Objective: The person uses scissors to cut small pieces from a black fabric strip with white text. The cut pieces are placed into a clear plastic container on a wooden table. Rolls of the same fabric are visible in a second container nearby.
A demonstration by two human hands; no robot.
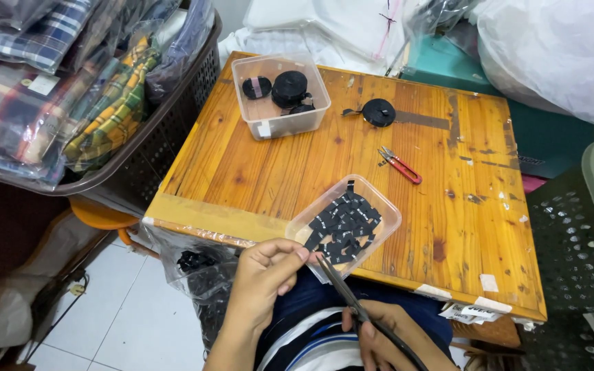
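Snipping black strip (312, 242), steel scissors (352, 302)

Two clear tubs (280, 96), two scissors (352, 302)

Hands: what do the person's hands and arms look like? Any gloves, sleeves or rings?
Both are bare. The left hand has no glove, and its forearm shows no sleeve down to the bottom edge of the picture. The right hand is also gloveless, with short, plain nails. No ring, watch or bracelet shows on either. Below them is dark clothing with white and blue stripes.
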